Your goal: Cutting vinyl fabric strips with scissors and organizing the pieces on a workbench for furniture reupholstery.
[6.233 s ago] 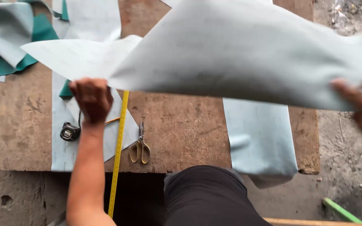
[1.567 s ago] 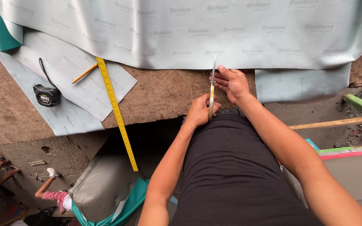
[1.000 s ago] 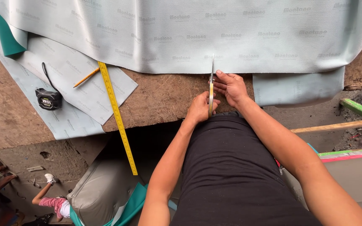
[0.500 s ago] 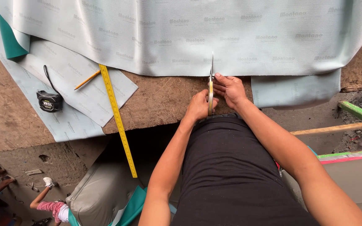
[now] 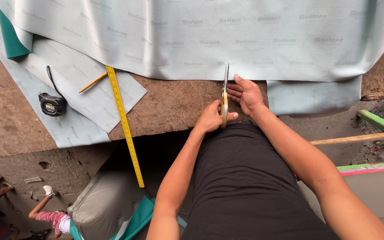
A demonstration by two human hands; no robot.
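Left hand (image 5: 210, 119) clenching yellow handles of scissors (image 5: 225, 95), at bench (image 5: 174, 104) near edge. Right hand (image 5: 245, 92) just right of scissors, fingers curling beside blades, touching hem of pale sheet (image 5: 210, 35); cannot tell if pinching it. Scissors' long axis running straight away from body, tip meeting sheet hem; both hands near it, left one gripping. Left of scissors: one yellow ruler (image 5: 123, 122) overhanging bench edge, one pencil (image 5: 93, 82), one black tape measure (image 5: 52, 104), all well apart from hands. One pair of scissors, one large sheet.
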